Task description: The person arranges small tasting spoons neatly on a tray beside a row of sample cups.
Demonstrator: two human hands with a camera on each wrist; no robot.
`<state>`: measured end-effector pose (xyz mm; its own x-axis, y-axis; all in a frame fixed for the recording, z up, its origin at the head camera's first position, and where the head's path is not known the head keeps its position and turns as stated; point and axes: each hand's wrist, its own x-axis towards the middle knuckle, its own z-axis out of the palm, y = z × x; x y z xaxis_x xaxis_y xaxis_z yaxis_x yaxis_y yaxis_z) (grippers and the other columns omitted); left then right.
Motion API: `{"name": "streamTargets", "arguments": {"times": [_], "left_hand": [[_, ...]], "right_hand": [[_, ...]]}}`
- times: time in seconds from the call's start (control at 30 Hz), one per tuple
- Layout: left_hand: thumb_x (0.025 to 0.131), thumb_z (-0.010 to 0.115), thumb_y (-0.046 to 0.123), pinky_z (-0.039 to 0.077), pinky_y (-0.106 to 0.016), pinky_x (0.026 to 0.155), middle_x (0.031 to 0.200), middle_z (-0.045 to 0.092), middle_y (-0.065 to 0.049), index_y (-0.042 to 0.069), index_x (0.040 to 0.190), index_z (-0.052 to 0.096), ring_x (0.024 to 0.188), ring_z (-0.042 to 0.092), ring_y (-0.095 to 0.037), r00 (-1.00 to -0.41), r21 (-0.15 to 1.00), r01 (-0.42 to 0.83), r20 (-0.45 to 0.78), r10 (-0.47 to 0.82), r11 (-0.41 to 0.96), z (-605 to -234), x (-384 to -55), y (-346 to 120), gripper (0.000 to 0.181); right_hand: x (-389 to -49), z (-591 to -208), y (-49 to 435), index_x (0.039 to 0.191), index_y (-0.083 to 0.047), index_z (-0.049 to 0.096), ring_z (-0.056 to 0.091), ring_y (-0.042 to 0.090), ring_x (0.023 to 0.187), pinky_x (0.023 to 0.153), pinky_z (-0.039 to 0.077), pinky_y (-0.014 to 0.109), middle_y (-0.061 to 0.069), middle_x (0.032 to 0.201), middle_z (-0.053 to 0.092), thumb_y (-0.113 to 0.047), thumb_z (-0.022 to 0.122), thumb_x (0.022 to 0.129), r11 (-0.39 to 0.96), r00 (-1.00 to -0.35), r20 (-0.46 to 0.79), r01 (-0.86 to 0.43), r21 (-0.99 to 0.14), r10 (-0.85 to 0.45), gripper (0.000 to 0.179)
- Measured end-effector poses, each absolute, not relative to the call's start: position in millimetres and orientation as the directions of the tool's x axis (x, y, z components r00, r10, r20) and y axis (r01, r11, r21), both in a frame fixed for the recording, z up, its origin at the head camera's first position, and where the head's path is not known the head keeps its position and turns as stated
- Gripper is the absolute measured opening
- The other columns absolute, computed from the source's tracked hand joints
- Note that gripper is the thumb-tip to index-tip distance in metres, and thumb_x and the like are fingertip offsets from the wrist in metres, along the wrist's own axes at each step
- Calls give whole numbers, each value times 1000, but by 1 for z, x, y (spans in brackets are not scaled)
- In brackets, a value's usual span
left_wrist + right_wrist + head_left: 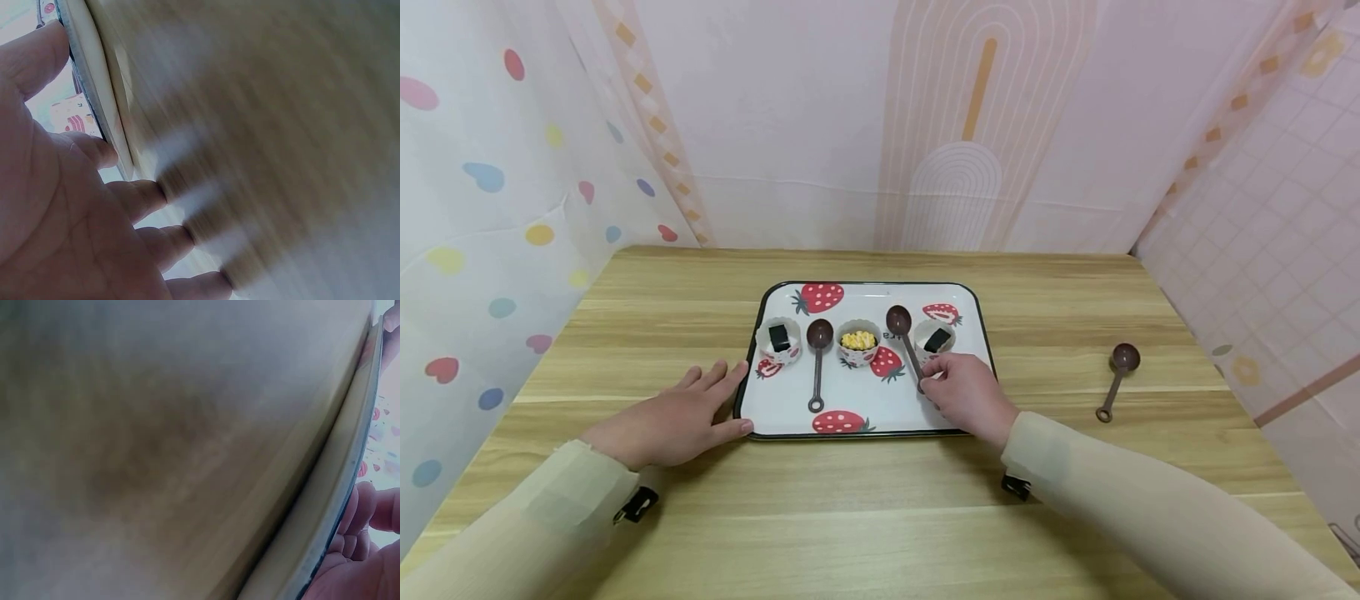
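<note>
The left hand (679,418), fingers spread, touches the left edge of a strawberry-print tray (897,410). Past a paper cup (859,359) of yellow bits, a brown measuring spoon (898,320) slants, its handle pinched by the right hand (967,397).

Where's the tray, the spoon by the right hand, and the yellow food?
Tray (867,393): head view, bare white middle.
Spoon (912,353): head view, on its handle.
Yellow food (859,340): head view, middle of its top.
</note>
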<state>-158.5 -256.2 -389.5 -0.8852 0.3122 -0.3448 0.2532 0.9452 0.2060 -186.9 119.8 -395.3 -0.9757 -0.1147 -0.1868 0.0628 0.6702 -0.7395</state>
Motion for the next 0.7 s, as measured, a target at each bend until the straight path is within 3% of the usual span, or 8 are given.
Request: {"name": "streamTargets", "arguments": {"times": [0.2,0.53,0.7], "left_hand": [[98,50,75,33,-79,112,169,21,-36,5,168,22,148,19,-70,-887,206,255,-340,314,945,-389,-158,-256,103],[98,49,76,32,-79,113,169,20,-37,6,168,21,148,19,-70,-884,198,256,-347,312,946,-391,-158,-257,103],[98,48,77,33,-79,112,169,21,-36,6,168,21,148,19,-70,-886,197,257,-343,313,946,-392,-159,-257,103]], "right_hand": [[-189,-395,117,99,-8,79,54,11,58,52,41,22,2,81,69,-10,69,96,689,-968,-227,89,-719,-112,10],[-190,-397,116,96,-8,79,59,16,74,56,44,24,9,135,70,-10,70,96,723,-968,-221,66,-688,-121,9],[-191,-397,115,98,-9,81,61,17,81,58,45,23,9,139,69,-12,71,96,732,-964,-238,78,-677,-117,10]]}}
